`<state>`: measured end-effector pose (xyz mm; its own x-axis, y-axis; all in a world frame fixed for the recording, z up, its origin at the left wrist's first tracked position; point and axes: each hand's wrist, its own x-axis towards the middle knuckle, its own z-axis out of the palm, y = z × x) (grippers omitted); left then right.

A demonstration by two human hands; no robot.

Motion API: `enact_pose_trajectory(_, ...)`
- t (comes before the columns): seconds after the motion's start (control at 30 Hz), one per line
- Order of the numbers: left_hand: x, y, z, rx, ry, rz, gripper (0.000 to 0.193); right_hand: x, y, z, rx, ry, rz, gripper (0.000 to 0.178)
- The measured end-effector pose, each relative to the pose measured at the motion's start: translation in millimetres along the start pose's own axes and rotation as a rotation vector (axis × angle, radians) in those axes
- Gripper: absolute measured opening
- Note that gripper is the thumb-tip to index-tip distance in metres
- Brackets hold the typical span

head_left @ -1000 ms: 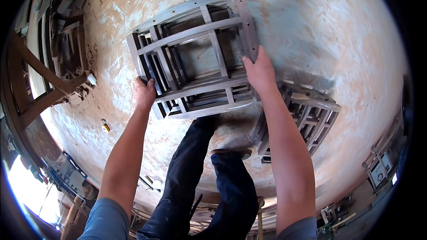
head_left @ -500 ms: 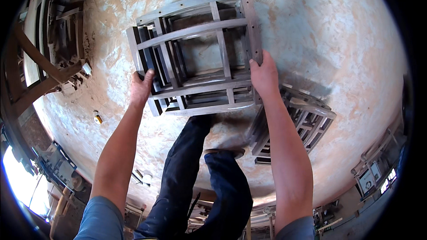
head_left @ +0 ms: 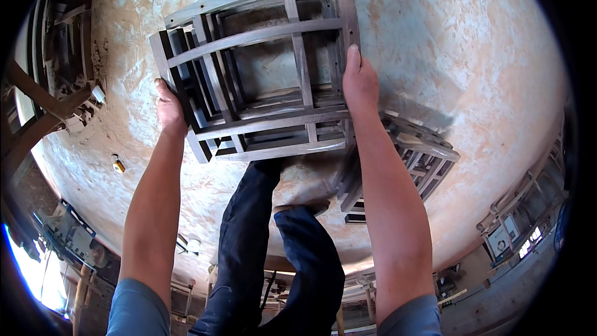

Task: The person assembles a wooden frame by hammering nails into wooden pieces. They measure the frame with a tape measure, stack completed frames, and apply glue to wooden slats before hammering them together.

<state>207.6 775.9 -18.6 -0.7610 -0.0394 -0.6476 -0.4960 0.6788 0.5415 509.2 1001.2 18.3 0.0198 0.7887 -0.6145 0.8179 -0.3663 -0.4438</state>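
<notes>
Since half a second back, the left hand [head_left: 169, 102] has shifted from thumb-over-the-face to the outer left side of the latticed wooden frame [head_left: 301, 62], and the right hand [head_left: 362, 87] reaches higher along the opposite post. The latticed frame also looks larger on my feed, and the view has swung slightly. I take my bearings from the second frame [head_left: 429, 148], which sits on the mottled floor [head_left: 448, 56]. The latticed frame is ahead and to the left of it, at a slant; I can't tell from up here whether its lower edge touches down. I see the right hand clamped on the post. The left palm lies against wood with its thumb raised, but its other fingers are hidden, so I can't tell whether they close. The right forearm [head_left: 395, 211] partly covers the second frame. To the left of that landmark I have dark trousers [head_left: 308, 236], and well apart, farther left, a small yellow-and-black object [head_left: 118, 164].
</notes>
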Motion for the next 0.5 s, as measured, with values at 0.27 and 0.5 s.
enact_pose_trajectory(0.27, -1, 1, 7, 0.359, 0.132, 0.186, 0.094, 0, 3, 9, -0.072, 0.07, -0.027, 0.053)
enact_pose_trajectory(0.5, -6, 8, 9, 0.527, 0.186, 0.146, 0.097, 4, 5, 12, -0.012, 0.104, -0.029, 0.05)
